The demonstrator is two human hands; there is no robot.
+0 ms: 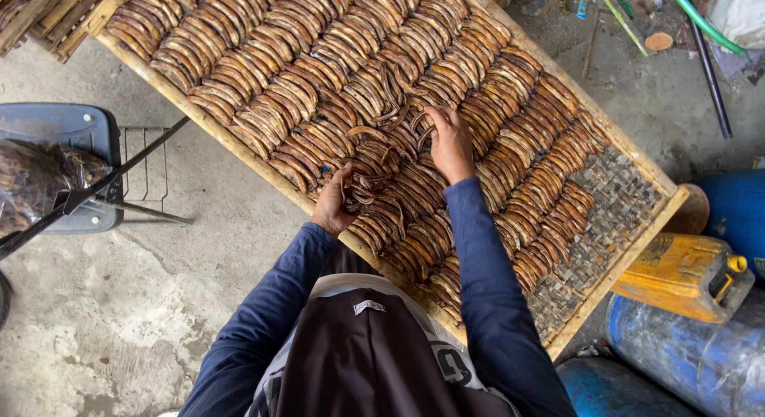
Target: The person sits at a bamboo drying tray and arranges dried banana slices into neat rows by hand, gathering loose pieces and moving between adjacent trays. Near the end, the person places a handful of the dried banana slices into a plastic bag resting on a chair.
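Dried banana slices (374, 158) fill the left hand (335, 202); right hand (449, 142) rests just beyond.

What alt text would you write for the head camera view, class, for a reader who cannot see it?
A person's left hand grips a bunch of brown dried slices while the right hand rests on rows of them on a woven bamboo tray. A yellow jerrycan and blue drums stand to the right.

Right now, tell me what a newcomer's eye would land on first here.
First, the long woven bamboo tray running diagonally across the view, packed with rows of brown dried slices. At its middle, the left hand grips a loose bunch of slices by the near edge, while the right hand reaches into the jumbled pile. At right, a yellow jerrycan lies among blue drums.
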